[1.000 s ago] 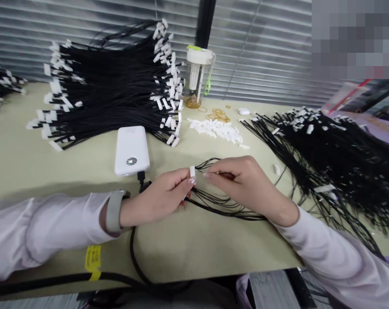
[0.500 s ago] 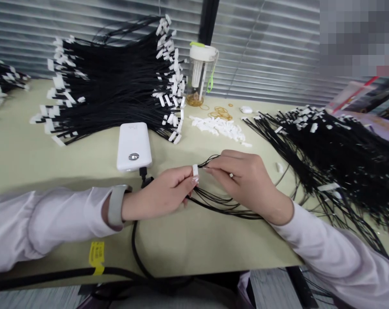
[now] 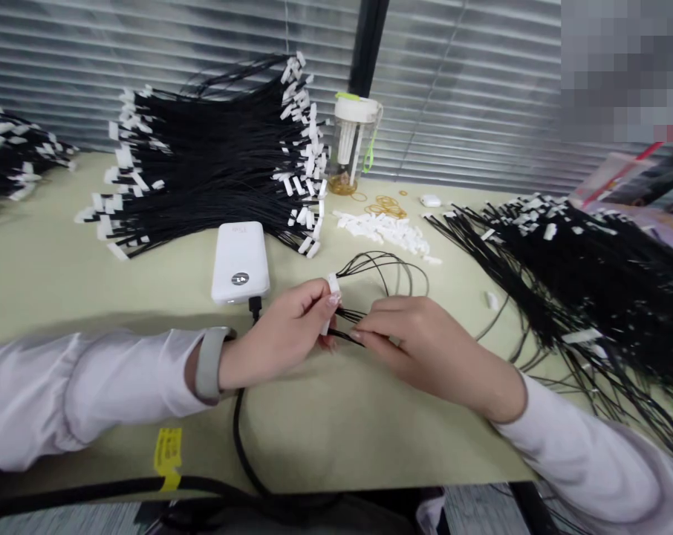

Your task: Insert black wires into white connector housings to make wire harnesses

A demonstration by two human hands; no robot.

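My left hand (image 3: 295,319) is closed on a small white connector (image 3: 333,284), pinched between thumb and fingers near the middle of the table. Thin black wires (image 3: 378,260) run out of the connector and loop to the right. My right hand (image 3: 420,338) pinches a few of the black wires just right of the connector, between thumb and index finger. The far ends of these wires pass under the right hand and are hidden. Part of the connector is covered by the left fingers.
A white power bank (image 3: 241,260) with a plugged-in black cable (image 3: 239,431) lies left. Behind are a large bundle of black wires (image 3: 214,156), a bottle (image 3: 352,141), loose white connectors (image 3: 384,230) and rubber bands (image 3: 385,206). More black wires (image 3: 604,275) are heaped at right.
My right hand has moved down from the upper wires to the lower ones beside the connector. The upper wires now spread in a free loop. The view has shifted slightly.
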